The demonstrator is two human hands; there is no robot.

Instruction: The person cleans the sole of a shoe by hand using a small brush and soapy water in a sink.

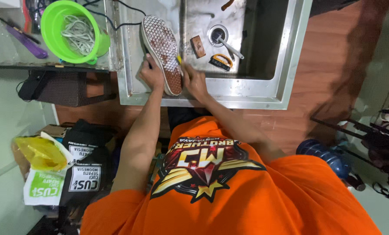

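A shoe [163, 51] lies sole-up on the rim of a steel sink [264, 93], its brown waffle sole wet and foamy. My left hand [152, 74] grips the shoe's left side near the heel. My right hand [193, 79] is closed on a small yellow-handled brush [179, 59] pressed against the sole's right edge. Only the brush's yellow tip shows above my fingers.
In the sink basin lie a brown block [198, 46], a black and orange brush [220, 62] and a spoon-like tool at the drain [217, 35]. A green basin [73, 30] with white laces stands on the left counter. Bags [73, 167] sit on the floor at left, and a blue water jug [329, 159] at right.
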